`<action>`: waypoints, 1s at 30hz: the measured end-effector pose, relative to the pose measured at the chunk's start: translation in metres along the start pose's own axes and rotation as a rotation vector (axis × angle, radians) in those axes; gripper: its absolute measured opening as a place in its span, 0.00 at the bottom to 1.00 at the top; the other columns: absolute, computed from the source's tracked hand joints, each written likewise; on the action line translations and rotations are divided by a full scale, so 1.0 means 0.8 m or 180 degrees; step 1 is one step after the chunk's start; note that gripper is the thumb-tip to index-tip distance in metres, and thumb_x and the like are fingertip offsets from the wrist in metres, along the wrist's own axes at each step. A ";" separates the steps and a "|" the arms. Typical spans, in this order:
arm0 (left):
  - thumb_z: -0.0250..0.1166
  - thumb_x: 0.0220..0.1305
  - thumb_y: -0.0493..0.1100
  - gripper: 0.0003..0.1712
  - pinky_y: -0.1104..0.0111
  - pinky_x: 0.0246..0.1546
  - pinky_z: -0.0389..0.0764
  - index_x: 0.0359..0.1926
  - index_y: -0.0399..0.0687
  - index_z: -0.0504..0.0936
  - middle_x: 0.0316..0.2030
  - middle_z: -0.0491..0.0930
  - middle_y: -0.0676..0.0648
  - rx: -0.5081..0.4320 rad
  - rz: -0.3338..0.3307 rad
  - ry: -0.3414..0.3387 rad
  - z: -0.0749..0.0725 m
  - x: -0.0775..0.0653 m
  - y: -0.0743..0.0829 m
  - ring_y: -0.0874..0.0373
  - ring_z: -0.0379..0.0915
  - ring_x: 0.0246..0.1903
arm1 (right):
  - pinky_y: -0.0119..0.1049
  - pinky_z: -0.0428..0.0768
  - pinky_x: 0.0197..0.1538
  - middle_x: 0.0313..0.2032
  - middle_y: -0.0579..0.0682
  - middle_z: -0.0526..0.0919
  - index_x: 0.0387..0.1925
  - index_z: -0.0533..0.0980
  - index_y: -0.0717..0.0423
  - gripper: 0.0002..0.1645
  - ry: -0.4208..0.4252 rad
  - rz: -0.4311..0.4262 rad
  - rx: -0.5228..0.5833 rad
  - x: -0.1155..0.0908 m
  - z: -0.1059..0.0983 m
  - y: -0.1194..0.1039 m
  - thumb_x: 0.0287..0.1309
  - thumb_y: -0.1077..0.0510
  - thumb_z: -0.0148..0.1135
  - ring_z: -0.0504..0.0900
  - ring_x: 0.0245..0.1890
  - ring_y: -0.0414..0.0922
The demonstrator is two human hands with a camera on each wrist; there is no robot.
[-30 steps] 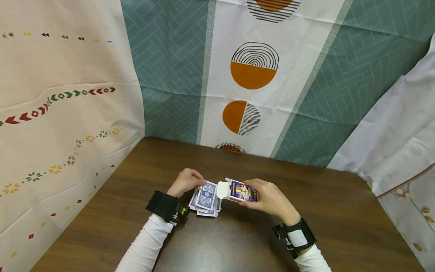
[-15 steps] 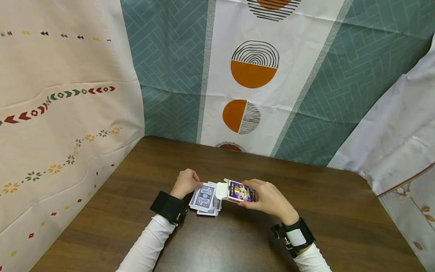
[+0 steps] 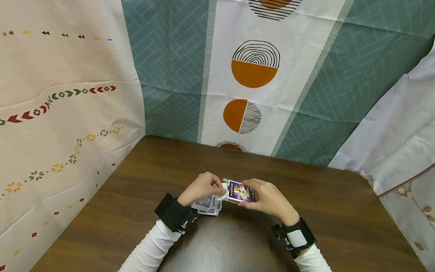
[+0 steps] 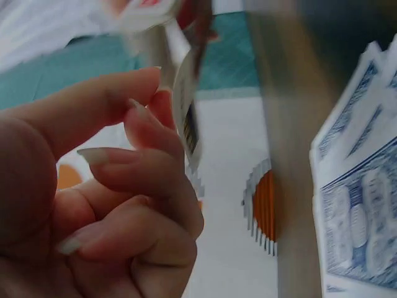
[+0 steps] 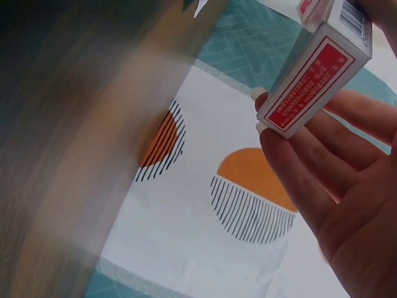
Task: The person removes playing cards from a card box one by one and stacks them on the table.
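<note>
My right hand [image 3: 268,196] holds a playing-card box [image 3: 240,192], purple and yellow on its upper face, above the table. Its red-and-white side shows in the right wrist view, gripped between thumb and fingers. The open end points left, toward my left hand [image 3: 205,187]. There the left thumb and index finger meet at the white flap [image 4: 182,102] and appear to pinch it; the other fingers are curled. Below and beside that hand lies a loose pile of blue-backed playing cards [image 3: 208,206], partly covered by it. The box's inside is hidden.
The brown wooden table [image 3: 255,238] runs back to a teal and white patterned curtain [image 3: 170,94]. Cream cloth [image 3: 68,143] hangs along the left side, and pale cloth [image 3: 401,151] on the right. Both wrists carry black straps with small cameras.
My left hand has left the upper left edge of the card pile and moved right to the box's flap. The right hand and box have shifted only slightly left.
</note>
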State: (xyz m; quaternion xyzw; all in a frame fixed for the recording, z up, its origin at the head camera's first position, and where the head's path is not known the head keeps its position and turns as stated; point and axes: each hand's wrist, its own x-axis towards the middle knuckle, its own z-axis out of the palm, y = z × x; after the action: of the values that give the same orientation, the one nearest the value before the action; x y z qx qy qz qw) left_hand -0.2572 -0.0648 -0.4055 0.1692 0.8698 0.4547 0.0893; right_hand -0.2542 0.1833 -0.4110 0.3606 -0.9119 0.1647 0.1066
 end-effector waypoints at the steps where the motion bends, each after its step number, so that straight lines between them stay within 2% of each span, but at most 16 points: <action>1: 0.68 0.57 0.40 0.08 0.74 0.21 0.63 0.25 0.40 0.83 0.20 0.74 0.54 0.0030 -0.0032 0.0021 0.005 0.000 0.001 0.63 0.64 0.20 | 0.28 0.79 0.38 0.45 0.48 0.84 0.52 0.78 0.55 0.38 0.0004 -0.0017 0.0002 0.000 0.000 -0.001 0.45 0.35 0.72 0.78 0.35 0.36; 6: 0.68 0.54 0.39 0.11 0.75 0.16 0.60 0.19 0.41 0.81 0.15 0.71 0.55 0.0271 -0.0043 0.0205 0.023 0.001 0.002 0.64 0.61 0.15 | 0.29 0.79 0.37 0.44 0.47 0.84 0.51 0.79 0.54 0.38 0.0084 -0.0136 -0.0088 -0.001 0.000 -0.005 0.43 0.35 0.73 0.79 0.35 0.36; 9: 0.68 0.53 0.37 0.12 0.75 0.15 0.60 0.16 0.41 0.80 0.13 0.69 0.56 0.0404 0.0017 0.0297 0.027 0.002 0.002 0.64 0.61 0.14 | 0.29 0.80 0.36 0.44 0.47 0.84 0.50 0.79 0.54 0.37 0.0137 -0.0192 -0.0162 0.000 -0.001 -0.006 0.41 0.37 0.75 0.79 0.34 0.36; 11: 0.68 0.53 0.37 0.13 0.75 0.15 0.59 0.15 0.41 0.79 0.13 0.69 0.56 0.0386 -0.0005 0.0284 0.026 0.002 0.003 0.64 0.60 0.13 | 0.29 0.80 0.36 0.44 0.47 0.84 0.50 0.79 0.54 0.37 0.0145 -0.0211 -0.0187 0.001 -0.002 -0.007 0.41 0.38 0.76 0.80 0.34 0.36; 18: 0.67 0.58 0.39 0.12 0.74 0.16 0.60 0.19 0.41 0.80 0.14 0.73 0.54 -0.0071 -0.0288 -0.0028 0.018 0.006 -0.001 0.63 0.61 0.14 | 0.28 0.79 0.35 0.44 0.48 0.84 0.50 0.79 0.54 0.37 0.0143 -0.0213 -0.0219 0.001 -0.003 -0.006 0.41 0.37 0.76 0.80 0.34 0.36; 25: 0.66 0.60 0.39 0.09 0.73 0.19 0.65 0.27 0.37 0.85 0.16 0.74 0.52 -0.0334 -0.0238 -0.0200 0.011 0.005 -0.001 0.57 0.68 0.18 | 0.27 0.77 0.34 0.44 0.47 0.84 0.51 0.79 0.54 0.37 0.0115 -0.0205 -0.0191 0.001 -0.003 -0.006 0.42 0.37 0.75 0.78 0.32 0.35; 30: 0.66 0.61 0.40 0.10 0.69 0.24 0.71 0.32 0.36 0.86 0.21 0.77 0.51 -0.0581 -0.0203 -0.0345 0.008 0.007 -0.008 0.59 0.69 0.20 | 0.26 0.77 0.34 0.44 0.47 0.84 0.52 0.79 0.53 0.37 0.0037 -0.0179 -0.0164 0.000 -0.002 -0.006 0.45 0.34 0.72 0.77 0.32 0.34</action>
State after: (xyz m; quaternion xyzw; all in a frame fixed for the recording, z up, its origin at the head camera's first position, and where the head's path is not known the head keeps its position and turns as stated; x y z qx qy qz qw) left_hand -0.2616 -0.0613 -0.4140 0.1569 0.8236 0.5192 0.1657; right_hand -0.2510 0.1808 -0.4082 0.3822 -0.9047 0.1402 0.1258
